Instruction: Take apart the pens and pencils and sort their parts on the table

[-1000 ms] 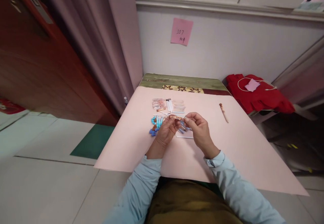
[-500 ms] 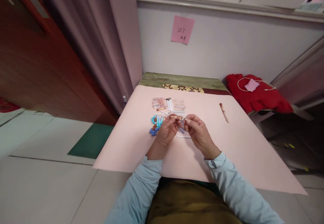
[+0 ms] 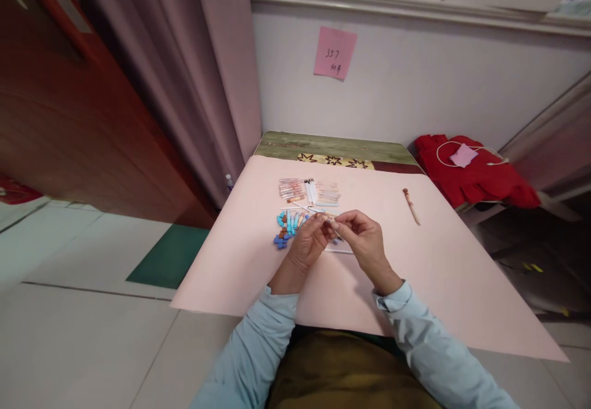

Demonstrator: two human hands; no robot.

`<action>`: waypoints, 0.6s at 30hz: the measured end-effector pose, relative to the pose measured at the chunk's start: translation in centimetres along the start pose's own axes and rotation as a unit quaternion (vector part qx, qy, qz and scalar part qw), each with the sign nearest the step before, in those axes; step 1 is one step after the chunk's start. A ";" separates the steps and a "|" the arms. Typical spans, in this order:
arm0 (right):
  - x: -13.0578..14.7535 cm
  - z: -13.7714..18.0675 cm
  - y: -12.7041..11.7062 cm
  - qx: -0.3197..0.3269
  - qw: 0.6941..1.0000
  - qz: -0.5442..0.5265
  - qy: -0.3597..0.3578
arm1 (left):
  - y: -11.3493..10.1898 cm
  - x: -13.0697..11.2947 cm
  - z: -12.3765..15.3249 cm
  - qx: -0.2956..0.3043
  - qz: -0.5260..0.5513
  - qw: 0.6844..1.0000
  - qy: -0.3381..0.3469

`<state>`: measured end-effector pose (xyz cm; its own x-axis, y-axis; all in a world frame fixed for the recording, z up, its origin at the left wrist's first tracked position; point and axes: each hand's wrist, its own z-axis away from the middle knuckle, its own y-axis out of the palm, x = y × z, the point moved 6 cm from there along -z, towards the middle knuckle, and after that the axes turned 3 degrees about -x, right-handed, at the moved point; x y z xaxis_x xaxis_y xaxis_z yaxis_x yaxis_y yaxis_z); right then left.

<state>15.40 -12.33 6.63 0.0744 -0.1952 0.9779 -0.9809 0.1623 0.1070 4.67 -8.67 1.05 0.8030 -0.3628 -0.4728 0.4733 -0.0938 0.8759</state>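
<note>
At two o'clock, one pen (image 3: 411,206) looks finished; blue pieces (image 3: 281,240) at nine remain. Left hand (image 3: 306,244) fingers clamp a tan piece (image 3: 325,215); right hand (image 3: 362,239) fingers press together, contents unclear.

Slim tan-brown piece (image 3: 325,215), pen-barrel-like. Held up mid-scene, clear of the surface. Length runs roughly left to right, close to level. Partly covered, right end especially; surface markings too small to make out.

Tubes (image 3: 290,190): glossy, clear plastic; table cover (image 3: 443,292): matt, smooth, paper-like; curtain (image 3: 221,58): matt cloth; door (image 3: 69,119): wood-look.
</note>
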 end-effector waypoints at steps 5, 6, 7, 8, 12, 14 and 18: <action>-1.1 0.1 0.3 0.058 0.984 -0.085 0.146 | -0.4 0.6 -0.1 0.021 -0.027 0.999 -0.025; -1.2 0.1 0.2 0.057 0.980 -0.095 0.166 | -0.5 0.6 -0.2 0.021 -0.027 0.999 -0.029; -1.3 0.1 0.2 0.052 0.977 -0.102 0.179 | -0.6 0.7 -0.2 0.018 -0.027 0.999 -0.032; -1.3 0.1 0.1 0.047 0.976 -0.105 0.186 | -0.6 0.7 -0.2 0.015 -0.029 0.999 -0.033; -0.9 0.2 0.3 0.042 0.978 -0.094 0.180 | -0.5 0.5 -0.1 0.010 -0.040 0.999 -0.023; -0.6 0.3 0.5 0.043 0.981 -0.080 0.169 | -0.3 0.4 0.0 0.007 -0.037 0.999 -0.012; -0.5 0.1 0.5 0.047 0.985 -0.056 0.156 | -0.2 -0.1 0.0 -0.002 -0.013 1.000 -0.004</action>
<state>14.89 -12.24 6.14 0.2211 0.1017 0.9699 -0.9744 0.0637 0.2155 4.50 -8.62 0.86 0.7871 -0.3674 -0.4954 0.4961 -0.1001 0.8625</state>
